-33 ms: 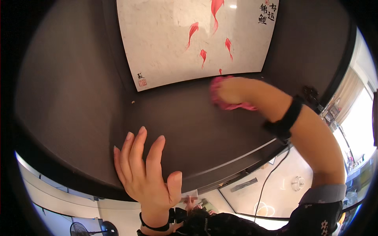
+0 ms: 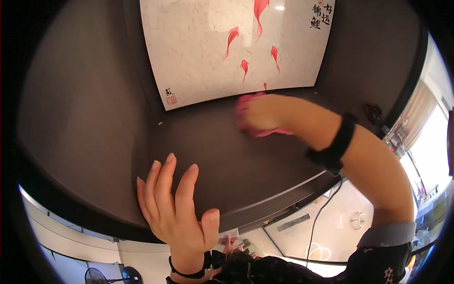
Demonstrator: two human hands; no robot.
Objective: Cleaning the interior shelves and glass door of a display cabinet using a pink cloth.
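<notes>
My right hand presses a pink cloth onto the dark grey shelf board, near the lower edge of a framed picture of red fish. Its fingers are mostly hidden and blurred by motion, with pink fabric showing around them. At the front left, my left hand is open with its fingers spread, holding nothing. It lies close to the board's front edge and the left side panel; whether it touches them I cannot tell.
Dark panels wall in the board left and right. A small pale crumb lies near the back left corner. By the right panel is a small dark object. A thin black cable hangs from my right wristband. A fan stands lower left.
My right hand and the pink cloth have slid a little to the left along the board. My left hand stays in place.
</notes>
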